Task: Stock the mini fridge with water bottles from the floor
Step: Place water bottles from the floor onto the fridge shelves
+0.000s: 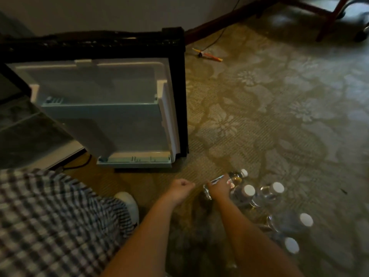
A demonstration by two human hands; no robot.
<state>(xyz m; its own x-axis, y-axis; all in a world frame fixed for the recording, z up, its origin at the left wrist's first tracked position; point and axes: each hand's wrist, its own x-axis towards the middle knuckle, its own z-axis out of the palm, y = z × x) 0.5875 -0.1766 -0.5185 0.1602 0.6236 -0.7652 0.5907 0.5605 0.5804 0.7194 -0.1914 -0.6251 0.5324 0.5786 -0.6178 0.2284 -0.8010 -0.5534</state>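
Observation:
Several clear water bottles with white caps (278, 187) stand together on the patterned carpet at the lower right. My right hand (219, 189) grips one water bottle (237, 176) at the near-left edge of that group; it is tilted, with its cap pointing up and right. My left hand (180, 187) hovers just to the left of it, fingers curled into a fist and holding nothing. The mini fridge door (111, 108) stands open on the left, its pale inner side with two door shelves facing me. The fridge's inside is mostly out of view.
The lower door shelf (135, 159) sits close to the floor, just beyond my hands. My checked clothing (50, 220) and a white shoe (128, 202) fill the lower left. A cable and a yellow-red stick (207, 54) lie by the wall. Chair legs (327, 19) stand at the top right.

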